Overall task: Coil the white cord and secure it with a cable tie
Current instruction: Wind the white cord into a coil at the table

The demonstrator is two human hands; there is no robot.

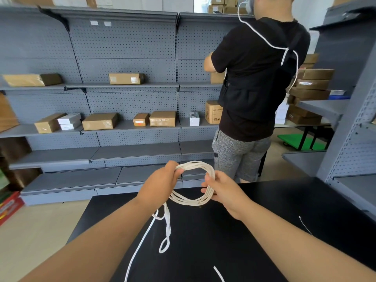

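Note:
A white cord is wound into a coil of several loops held up above the black table. My left hand grips the coil's upper left side, fingers curled over the strands. On the right side, my right hand holds the loops between thumb and fingers. A loose tail of the cord hangs from under my left hand, makes a small loop on the table and runs off the bottom edge. A thin white cable tie lies on the table to the right. Another short white strip lies near the bottom edge.
Grey pegboard shelving with cardboard boxes stands behind the table. A person in a black shirt stands at the shelves, back turned, just beyond the table's far edge. More grey shelves rise at the right.

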